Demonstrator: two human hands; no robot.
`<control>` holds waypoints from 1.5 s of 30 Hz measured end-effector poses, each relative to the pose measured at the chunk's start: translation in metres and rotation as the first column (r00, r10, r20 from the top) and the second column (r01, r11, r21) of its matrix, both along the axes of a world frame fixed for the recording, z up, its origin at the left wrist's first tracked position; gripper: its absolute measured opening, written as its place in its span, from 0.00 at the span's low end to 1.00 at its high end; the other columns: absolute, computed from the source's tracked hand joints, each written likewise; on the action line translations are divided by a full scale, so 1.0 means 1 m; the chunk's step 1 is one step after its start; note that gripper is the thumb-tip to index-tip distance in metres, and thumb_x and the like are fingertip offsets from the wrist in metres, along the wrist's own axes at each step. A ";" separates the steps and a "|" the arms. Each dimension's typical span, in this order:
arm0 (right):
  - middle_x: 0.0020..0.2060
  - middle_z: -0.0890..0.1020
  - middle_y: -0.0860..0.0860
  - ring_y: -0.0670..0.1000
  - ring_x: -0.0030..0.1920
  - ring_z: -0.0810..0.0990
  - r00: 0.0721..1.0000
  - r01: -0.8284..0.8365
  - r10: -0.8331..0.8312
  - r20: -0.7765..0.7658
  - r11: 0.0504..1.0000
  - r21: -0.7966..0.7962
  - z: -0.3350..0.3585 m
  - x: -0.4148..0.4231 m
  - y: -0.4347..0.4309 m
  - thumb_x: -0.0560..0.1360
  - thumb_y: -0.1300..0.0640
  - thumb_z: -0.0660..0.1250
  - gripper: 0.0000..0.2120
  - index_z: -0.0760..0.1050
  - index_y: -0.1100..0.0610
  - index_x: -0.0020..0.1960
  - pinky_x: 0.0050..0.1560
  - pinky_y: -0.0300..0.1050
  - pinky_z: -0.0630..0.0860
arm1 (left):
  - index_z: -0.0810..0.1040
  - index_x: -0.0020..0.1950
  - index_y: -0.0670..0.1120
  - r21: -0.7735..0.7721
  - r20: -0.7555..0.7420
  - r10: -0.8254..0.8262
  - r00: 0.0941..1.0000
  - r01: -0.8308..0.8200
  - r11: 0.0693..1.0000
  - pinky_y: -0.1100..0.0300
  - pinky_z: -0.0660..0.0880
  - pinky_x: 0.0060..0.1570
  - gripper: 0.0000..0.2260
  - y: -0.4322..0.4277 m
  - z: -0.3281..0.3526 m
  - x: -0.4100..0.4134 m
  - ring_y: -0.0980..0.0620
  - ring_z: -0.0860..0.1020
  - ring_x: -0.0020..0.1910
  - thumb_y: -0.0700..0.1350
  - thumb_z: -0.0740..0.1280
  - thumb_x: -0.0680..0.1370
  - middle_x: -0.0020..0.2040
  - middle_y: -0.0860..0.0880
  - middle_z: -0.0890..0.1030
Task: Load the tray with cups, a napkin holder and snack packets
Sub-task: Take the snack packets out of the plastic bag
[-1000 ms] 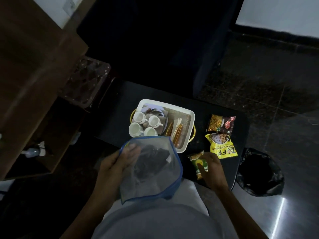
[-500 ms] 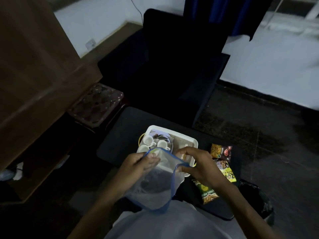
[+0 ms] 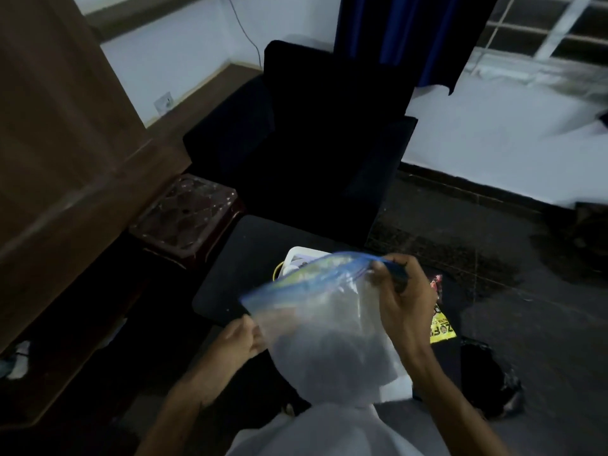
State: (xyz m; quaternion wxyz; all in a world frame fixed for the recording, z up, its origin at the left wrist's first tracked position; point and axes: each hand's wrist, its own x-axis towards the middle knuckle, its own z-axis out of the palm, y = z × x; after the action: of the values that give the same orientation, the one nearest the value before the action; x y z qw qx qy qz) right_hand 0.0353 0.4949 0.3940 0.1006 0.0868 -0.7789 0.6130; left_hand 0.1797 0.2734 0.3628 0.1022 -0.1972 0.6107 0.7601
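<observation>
Both hands hold up a clear zip bag with a blue rim, which has something dark inside. My left hand pinches its lower left corner and my right hand grips the right end of the rim. The bag hides most of the white tray on the black table; only the tray's far left corner and a bit of a yellow handle show. The cups are hidden. A yellow snack packet and the edge of a red one lie to the right of my right wrist.
A black armchair stands behind the table. A brown plastic stool is at the left next to a wooden cupboard. A black bin bag sits on the dark floor at lower right.
The view has tilted upward. The bag has risen in front of the tray, and my right hand has moved from the green packet to the bag's rim, stretching it wide.
</observation>
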 end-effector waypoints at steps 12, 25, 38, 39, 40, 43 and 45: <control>0.58 0.82 0.41 0.33 0.59 0.78 0.976 -0.185 0.209 -0.058 0.942 0.281 -0.009 0.058 -0.023 0.72 0.74 0.67 0.25 0.80 0.49 0.60 0.57 0.32 0.77 | 0.73 0.72 0.41 0.432 0.152 0.083 0.985 -0.142 0.891 0.52 0.75 0.66 0.42 0.072 0.006 -0.006 0.50 0.82 0.63 0.72 0.66 0.70 0.68 0.41 0.79; 0.55 0.82 0.54 0.54 0.58 0.78 0.565 -0.736 0.816 0.125 0.429 0.524 -0.006 0.038 0.033 0.75 0.67 0.63 0.11 0.79 0.62 0.55 0.58 0.48 0.75 | 0.83 0.58 0.40 0.055 0.189 0.504 0.843 -0.522 0.851 0.39 0.79 0.60 0.10 0.119 -0.001 -0.059 0.36 0.84 0.54 0.42 0.71 0.79 0.53 0.35 0.86; 0.64 0.80 0.55 0.60 0.63 0.80 0.312 -0.111 0.637 0.705 0.761 -0.639 -0.026 0.018 0.188 0.76 0.37 0.67 0.24 0.74 0.46 0.68 0.65 0.66 0.73 | 0.83 0.50 0.44 0.048 0.173 0.741 0.649 -0.757 0.652 0.54 0.82 0.40 0.08 0.219 -0.001 -0.106 0.49 0.86 0.40 0.33 0.69 0.77 0.41 0.47 0.88; 0.65 0.80 0.56 0.61 0.64 0.79 0.350 -0.109 0.651 0.674 0.742 -0.661 -0.026 0.014 0.193 0.77 0.40 0.66 0.23 0.74 0.48 0.69 0.64 0.66 0.73 | 0.84 0.47 0.45 -0.026 0.137 0.733 0.667 -0.737 0.676 0.57 0.82 0.38 0.09 0.233 -0.005 -0.107 0.51 0.86 0.38 0.32 0.69 0.77 0.39 0.48 0.88; 0.65 0.80 0.57 0.61 0.64 0.79 0.386 -0.115 0.657 0.648 0.731 -0.672 -0.023 0.010 0.193 0.78 0.41 0.66 0.22 0.74 0.50 0.69 0.63 0.64 0.75 | 0.85 0.44 0.47 -0.124 0.065 0.711 0.700 -0.701 0.702 0.61 0.81 0.35 0.12 0.242 -0.008 -0.106 0.54 0.85 0.35 0.31 0.69 0.77 0.37 0.50 0.87; 0.63 0.81 0.57 0.60 0.63 0.80 0.429 -0.143 0.675 0.600 0.707 -0.693 -0.013 -0.001 0.199 0.77 0.43 0.67 0.19 0.78 0.49 0.65 0.62 0.60 0.77 | 0.85 0.40 0.49 -0.456 -0.224 0.449 0.865 -0.500 0.737 0.65 0.79 0.39 0.21 0.270 -0.012 -0.103 0.53 0.84 0.38 0.23 0.65 0.75 0.36 0.54 0.85; 0.63 0.81 0.58 0.60 0.64 0.80 0.445 -0.138 0.683 0.579 0.691 -0.709 -0.011 -0.009 0.205 0.76 0.40 0.67 0.22 0.79 0.51 0.64 0.66 0.62 0.74 | 0.87 0.48 0.46 -0.653 -0.392 0.173 0.903 -0.406 0.639 0.56 0.80 0.51 0.16 0.282 -0.016 -0.105 0.47 0.83 0.52 0.26 0.70 0.73 0.49 0.48 0.85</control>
State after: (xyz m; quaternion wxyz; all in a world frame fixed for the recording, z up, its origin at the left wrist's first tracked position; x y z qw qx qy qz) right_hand 0.0263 0.6995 0.3832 -0.4099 -0.0414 -0.4627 0.7850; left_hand 0.0749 0.5556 0.3471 -0.1999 -0.2026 0.8269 0.4850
